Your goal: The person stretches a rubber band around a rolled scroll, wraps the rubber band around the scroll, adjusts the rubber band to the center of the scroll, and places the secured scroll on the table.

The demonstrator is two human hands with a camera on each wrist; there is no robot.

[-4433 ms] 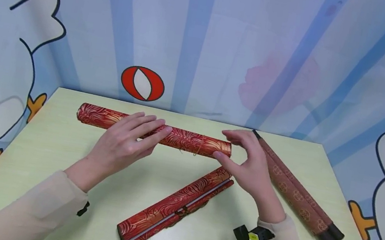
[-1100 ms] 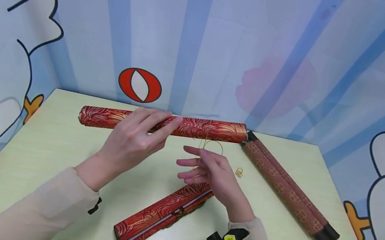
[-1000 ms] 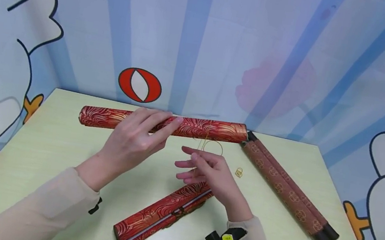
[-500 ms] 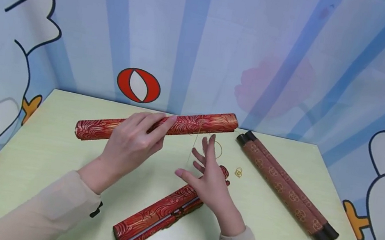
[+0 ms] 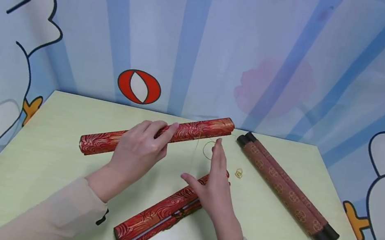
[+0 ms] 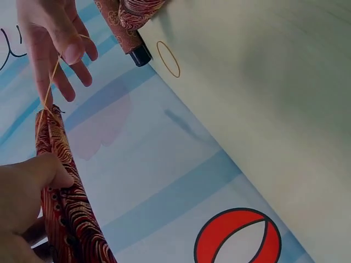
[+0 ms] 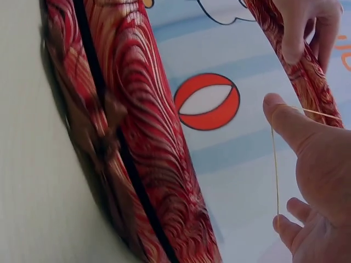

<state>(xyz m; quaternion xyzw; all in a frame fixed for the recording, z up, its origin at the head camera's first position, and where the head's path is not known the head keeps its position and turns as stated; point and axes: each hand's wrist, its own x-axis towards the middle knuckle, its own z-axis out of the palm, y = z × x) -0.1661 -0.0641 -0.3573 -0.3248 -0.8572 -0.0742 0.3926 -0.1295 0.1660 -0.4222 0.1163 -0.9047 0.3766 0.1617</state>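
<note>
My left hand (image 5: 141, 149) grips a rolled red-and-gold patterned scroll (image 5: 210, 128) near its middle, its right end tilted up above the table. My right hand (image 5: 217, 190) stands below that end, fingers straight and thumb spread. A thin yellow rubber band (image 7: 276, 172) stretches between its thumb and a finger, and in the left wrist view it runs on to the scroll's end. Below the right hand, a second red scroll (image 5: 158, 211), tied with a dark ribbon, lies slantwise on the table, its far end partly covered by this hand.
A brown flower-patterned scroll (image 5: 287, 188) with black rod ends lies slantwise at the right. A loose rubber band (image 5: 203, 150) and a few small coiled bands (image 5: 239, 173) lie between it and the held scroll. A striped cartoon backdrop (image 5: 220, 37) rises behind the table (image 5: 76, 119).
The right hand has left the scroll's end and come down toward me, its fingers now straightened with the band on them. The held scroll has swung from level to right end up.
</note>
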